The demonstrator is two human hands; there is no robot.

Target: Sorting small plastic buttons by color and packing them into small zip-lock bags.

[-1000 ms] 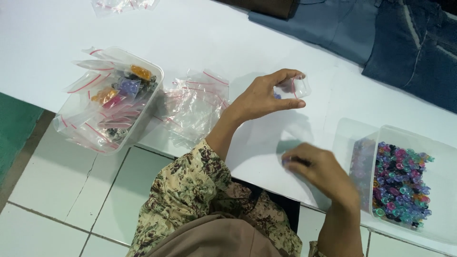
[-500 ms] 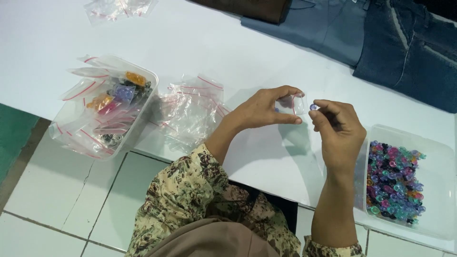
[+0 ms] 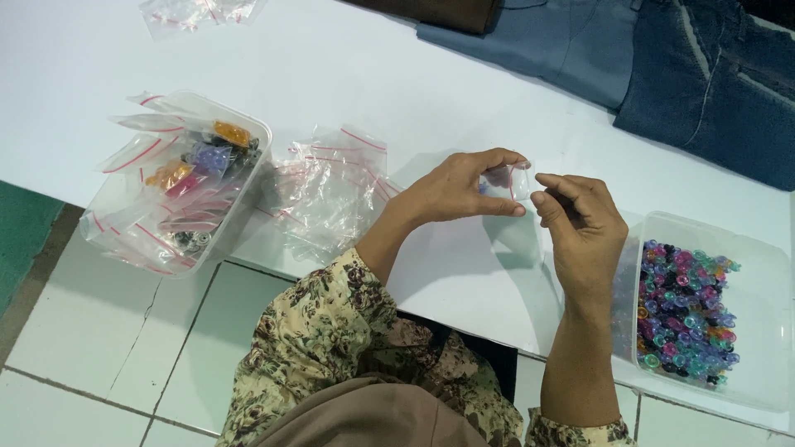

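White and smooth, the table top [image 3: 348,66] lies under my hands, and below its edge I see pale floor tiles [image 3: 108,331] with thin grey joints. My left hand [image 3: 455,190] is closed in a pinch on a small clear plastic bag [image 3: 507,179], thumb below and fingers above, and it holds the bag up over the table, a little in front of me. The bag is thin and glossy, with a red line along its zip edge; something small and bluish shows inside, but I cannot tell its shape. My right hand [image 3: 580,228] is just beside the bag, its fingers curled together near the bag's right side. Whether the fingertips hold anything I cannot tell.

To my right stands a clear plastic box [image 3: 754,331], rectangular with rounded corners, full of small shiny beads [image 3: 683,310] in purple, pink, blue and green. To my left is a second clear box [image 3: 124,223], stuffed with little zip bags, some with orange, purple and dark pieces in them. Between this box and my left hand lies a loose heap of empty zip bags [image 3: 331,186], crinkled and transparent with red stripes. Folded blue denim cloth [image 3: 662,66], thick and matte, rests at the far side of the table. My sleeve [image 3: 331,331] is soft fabric with a flower print.
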